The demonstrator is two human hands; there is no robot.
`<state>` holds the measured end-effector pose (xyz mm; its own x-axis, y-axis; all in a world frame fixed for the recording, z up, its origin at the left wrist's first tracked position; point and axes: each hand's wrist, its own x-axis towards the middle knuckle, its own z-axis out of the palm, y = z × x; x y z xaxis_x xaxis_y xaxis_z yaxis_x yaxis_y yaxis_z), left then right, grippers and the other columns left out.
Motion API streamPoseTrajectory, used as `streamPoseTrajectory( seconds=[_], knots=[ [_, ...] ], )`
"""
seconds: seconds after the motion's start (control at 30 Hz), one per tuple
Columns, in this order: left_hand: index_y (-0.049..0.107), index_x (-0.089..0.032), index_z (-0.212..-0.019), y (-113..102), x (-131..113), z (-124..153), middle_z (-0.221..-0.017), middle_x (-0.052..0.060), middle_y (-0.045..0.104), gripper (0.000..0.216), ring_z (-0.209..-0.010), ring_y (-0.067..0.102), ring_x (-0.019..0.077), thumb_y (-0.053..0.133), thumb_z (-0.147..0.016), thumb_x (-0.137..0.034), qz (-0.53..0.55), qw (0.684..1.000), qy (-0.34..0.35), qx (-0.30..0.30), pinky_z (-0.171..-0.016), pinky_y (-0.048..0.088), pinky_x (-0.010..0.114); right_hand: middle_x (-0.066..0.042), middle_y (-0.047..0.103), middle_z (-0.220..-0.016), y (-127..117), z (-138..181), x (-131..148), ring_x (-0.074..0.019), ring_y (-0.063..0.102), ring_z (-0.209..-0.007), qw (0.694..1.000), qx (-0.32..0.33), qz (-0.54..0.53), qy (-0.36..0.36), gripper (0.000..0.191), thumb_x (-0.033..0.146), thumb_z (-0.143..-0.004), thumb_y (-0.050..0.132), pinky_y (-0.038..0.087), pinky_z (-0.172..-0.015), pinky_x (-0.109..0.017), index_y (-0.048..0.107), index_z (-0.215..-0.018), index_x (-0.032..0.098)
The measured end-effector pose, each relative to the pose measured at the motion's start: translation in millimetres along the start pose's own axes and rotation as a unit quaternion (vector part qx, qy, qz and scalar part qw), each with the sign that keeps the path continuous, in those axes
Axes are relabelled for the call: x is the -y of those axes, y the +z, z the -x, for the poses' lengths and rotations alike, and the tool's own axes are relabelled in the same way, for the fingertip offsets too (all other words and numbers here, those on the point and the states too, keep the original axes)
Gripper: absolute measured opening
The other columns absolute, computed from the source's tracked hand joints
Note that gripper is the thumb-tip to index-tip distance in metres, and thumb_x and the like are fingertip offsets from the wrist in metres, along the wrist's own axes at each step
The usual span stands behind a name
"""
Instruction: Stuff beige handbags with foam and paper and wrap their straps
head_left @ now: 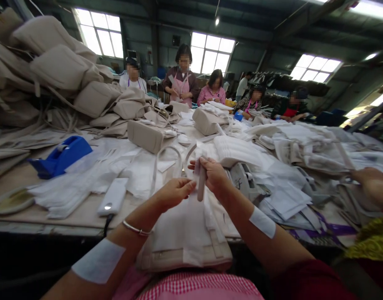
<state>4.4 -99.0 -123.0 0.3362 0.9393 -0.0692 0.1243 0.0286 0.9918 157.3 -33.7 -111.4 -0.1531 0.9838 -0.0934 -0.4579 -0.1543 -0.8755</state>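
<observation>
My right hand (212, 174) closes around a narrow beige strap (201, 185), whose rounded end points down. Thin white wrapping (191, 208) lies alongside the strap and hangs over the bag below. The thumb and fingers of my left hand (175, 192) pinch together at the left edge of this wrapping, close to the strap. Against my front rests a beige bag (221, 255), largely hidden by white sheets. A handle (169, 151) loops up beyond my left hand.
A blue tape dispenser (62, 156) and a white device with a cord (113, 196) sit on the left. A grey tape dispenser (243, 180) stands right. Beige bags (60, 66) pile up at left. Several people work across the table; a neighbour's hand (374, 185) reaches in at right.
</observation>
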Motion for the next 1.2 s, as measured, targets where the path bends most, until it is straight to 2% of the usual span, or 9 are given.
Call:
streamPoseTrajectory(
  seconds=[0.1,0.23,0.4,0.53,0.63,0.77,0.9,1.03,1.2],
  knots=[
    [0.07,-0.014,-0.078,21,10,6,-0.076,0.01,0.075,0.038,-0.073,0.07,0.0215,0.058,-0.083,-0.05,0.059,0.998,-0.022,-0.001,-0.072,0.054,0.033,-0.006,0.074,-0.087,15,6,-4,-0.0174,0.068,-0.076,0.998,0.029,0.031,-0.042,0.015,0.027,-0.081,0.063,0.054,-0.068,-0.029,0.059,-0.091,0.017],
    [0.067,-0.013,-0.078,30,13,5,-0.071,0.011,0.074,0.04,-0.065,0.07,0.0211,0.051,-0.087,-0.048,0.092,0.994,-0.029,-0.044,-0.066,0.056,0.034,-0.003,0.074,-0.093,21,21,-11,-0.0097,0.058,-0.056,0.993,0.041,0.086,-0.063,0.017,0.03,-0.082,0.062,0.044,-0.049,-0.02,0.064,-0.095,0.019],
    [0.068,-0.014,-0.071,23,17,5,-0.068,0.008,0.073,0.039,-0.064,0.069,0.0197,0.053,-0.087,-0.046,0.083,0.993,-0.007,-0.083,-0.064,0.055,0.03,0.006,0.059,-0.055,12,45,-29,-0.0064,0.027,-0.031,0.993,0.082,0.085,0.014,0.025,0.035,-0.083,0.059,0.02,-0.03,-0.02,0.063,-0.104,0.021],
    [0.07,-0.014,-0.077,21,17,12,-0.068,0.007,0.074,0.035,-0.063,0.069,0.0195,0.054,-0.087,-0.043,0.062,0.995,-0.003,-0.081,-0.062,0.054,0.029,-0.002,0.066,-0.065,4,32,-21,-0.0117,0.048,-0.042,0.988,0.13,0.036,0.075,0.03,0.043,-0.084,0.058,0.035,-0.038,-0.023,0.067,-0.096,0.016],
    [0.07,-0.013,-0.076,25,13,16,-0.068,0.008,0.075,0.033,-0.062,0.069,0.0186,0.054,-0.087,-0.041,0.054,0.994,-0.006,-0.09,-0.061,0.053,0.028,-0.006,0.072,-0.078,3,12,-8,-0.0165,0.063,-0.067,0.994,0.087,0.003,0.064,0.022,0.036,-0.079,0.065,0.049,-0.058,-0.026,0.067,-0.081,0.015],
    [0.069,-0.014,-0.078,27,7,12,-0.071,0.008,0.075,0.034,-0.068,0.07,0.02,0.052,-0.089,-0.042,0.063,0.99,-0.006,-0.127,-0.065,0.054,0.03,-0.004,0.071,-0.076,9,19,-11,-0.0124,0.056,-0.058,0.996,0.085,0.036,-0.018,0.024,0.036,-0.076,0.071,0.043,-0.051,-0.024,0.07,-0.087,0.015],
    [0.069,-0.016,-0.083,24,8,8,-0.072,0.006,0.075,0.03,-0.071,0.071,0.0214,0.053,-0.088,-0.041,0.069,0.988,0.021,-0.137,-0.068,0.055,0.032,0.004,0.054,-0.053,10,41,-22,-0.0081,0.038,-0.041,0.993,0.114,0.014,0.028,0.031,0.041,-0.079,0.066,0.028,-0.038,-0.021,0.07,-0.093,0.014],
    [0.071,-0.017,-0.082,25,13,9,-0.074,0.007,0.075,0.034,-0.071,0.069,0.0207,0.052,-0.089,-0.045,0.03,0.99,0.03,-0.132,-0.067,0.053,0.031,-0.002,0.063,-0.062,7,30,-13,-0.0123,0.053,-0.052,0.989,0.105,-0.034,0.096,0.025,0.036,-0.082,0.059,0.042,-0.047,-0.023,0.07,-0.082,0.013],
    [0.07,-0.016,-0.081,30,11,5,-0.071,0.006,0.074,0.036,-0.066,0.068,0.0198,0.052,-0.088,-0.047,0.026,0.985,0.037,-0.164,-0.065,0.051,0.03,-0.001,0.065,-0.065,8,18,-13,-0.0114,0.056,-0.058,0.998,0.056,-0.018,-0.004,0.013,0.025,-0.077,0.066,0.044,-0.053,-0.022,0.069,-0.079,0.013]
  ],
)
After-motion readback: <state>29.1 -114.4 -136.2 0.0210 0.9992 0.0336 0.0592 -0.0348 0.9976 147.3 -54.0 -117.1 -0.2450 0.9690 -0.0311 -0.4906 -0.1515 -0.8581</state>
